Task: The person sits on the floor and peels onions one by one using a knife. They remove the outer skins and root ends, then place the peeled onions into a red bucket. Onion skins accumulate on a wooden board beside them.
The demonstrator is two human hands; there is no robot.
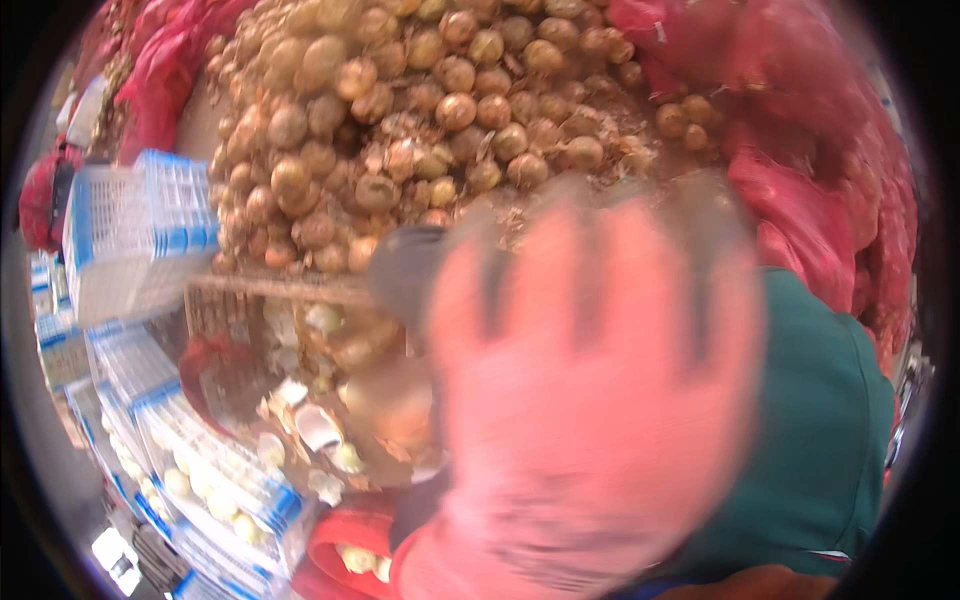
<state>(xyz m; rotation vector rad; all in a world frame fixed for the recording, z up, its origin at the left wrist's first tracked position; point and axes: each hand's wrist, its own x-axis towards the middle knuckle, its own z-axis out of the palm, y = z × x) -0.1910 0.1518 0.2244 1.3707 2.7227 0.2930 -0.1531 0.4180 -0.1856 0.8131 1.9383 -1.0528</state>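
**Peeling onions: big heap still waiting**

Looming close to the camera, a pink-gloved hand (590,400) is spreading its fingers wide and holding nothing; which hand it is cannot be told, and the other is not showing. Beyond it, a large pile of unpeeled brown onions (420,110) is lying between red mesh sacks (820,200). Peeled white onions (215,490) are filling the blue-and-white crates (190,440) at lower left, with loose skins (320,425) nearby. Judging by the pile, most work is remaining.

Blurred salmon-pink gloved hand (590,400), golden-brown onions (420,110) at twelve o'clock, red mesh sacks (820,200) at two, white-and-blue crates (130,235) at nine, dark green sleeve (820,450).
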